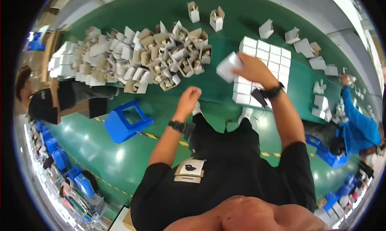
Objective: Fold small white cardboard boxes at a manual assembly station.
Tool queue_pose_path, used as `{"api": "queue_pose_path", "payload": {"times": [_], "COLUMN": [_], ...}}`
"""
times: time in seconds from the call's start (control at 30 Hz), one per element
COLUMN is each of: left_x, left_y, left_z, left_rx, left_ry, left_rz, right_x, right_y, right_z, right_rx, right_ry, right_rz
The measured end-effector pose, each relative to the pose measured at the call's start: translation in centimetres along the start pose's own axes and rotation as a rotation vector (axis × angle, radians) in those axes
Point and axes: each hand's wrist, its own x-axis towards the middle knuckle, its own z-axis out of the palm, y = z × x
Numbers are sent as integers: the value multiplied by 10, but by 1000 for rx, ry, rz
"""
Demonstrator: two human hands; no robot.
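My right hand (pixel 256 71) is closed on a small white box (pixel 228 67), which is tilted and slightly blurred. It holds the box by its right side, at the left edge of a block of closed white boxes (pixel 274 61) set in neat rows. My left hand (pixel 189 100) is curled shut near the front edge of the green table (pixel 225 38), and nothing shows in its fingers. Beyond it and to the left stand many open white boxes (pixel 169 50) with raised flaps, crowded together with pale contents inside.
Two open boxes (pixel 217 18) stand apart at the far side. More boxes (pixel 303 46) trail off to the right, toward a person in blue sleeves (pixel 356 114). Another person in black (pixel 46 104) is at the left. A blue stool (pixel 126 120) stands on the floor at left.
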Motion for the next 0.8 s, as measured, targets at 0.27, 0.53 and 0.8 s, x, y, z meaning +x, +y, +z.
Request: {"api": "queue_pose_path", "payload": {"times": [0.27,0.53,0.8], "left_x": [69,95,112], "left_y": [-11,-24,7], "left_z": [-9,-33,-42], "left_rx": [51,399,229], "left_ry": [-173,45,34], "left_rz": [84,286,173], "right_x": [150,135,98], "right_y": [53,76,-32], "right_z": [79,81,136], "right_rx": [-650,-653,314], "right_ry": [448,525,577], "right_rz": [232,279,-51]}}
